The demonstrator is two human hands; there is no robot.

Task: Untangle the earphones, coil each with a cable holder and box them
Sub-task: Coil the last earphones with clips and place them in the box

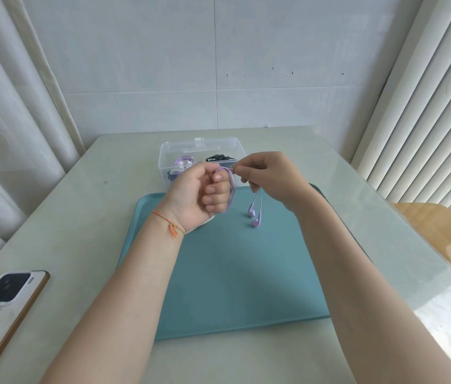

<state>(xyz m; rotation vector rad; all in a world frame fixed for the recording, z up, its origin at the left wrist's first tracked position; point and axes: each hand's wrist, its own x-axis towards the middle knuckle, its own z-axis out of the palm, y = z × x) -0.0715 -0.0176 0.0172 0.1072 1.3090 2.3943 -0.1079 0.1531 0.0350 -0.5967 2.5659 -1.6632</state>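
Note:
My left hand (199, 195) is curled above the teal tray (232, 273), with the purple earphone cable (231, 194) wound in loops round its fingers. My right hand (268, 176) pinches the same cable close to the left fingertips. Two purple earbuds (254, 217) hang from the right hand on thin leads, just over the tray. Behind the hands stands a clear plastic box (199, 151). Inside it lie a coiled purple earphone (182, 162) and a black one (220, 157), partly hidden by my hands.
A phone (11, 295) lies face down near the table's left edge. The pale table (94, 217) ends at a tiled wall at the back. Curtains hang left, a white radiator stands right, and a wooden surface (440, 231) sits beyond the right edge.

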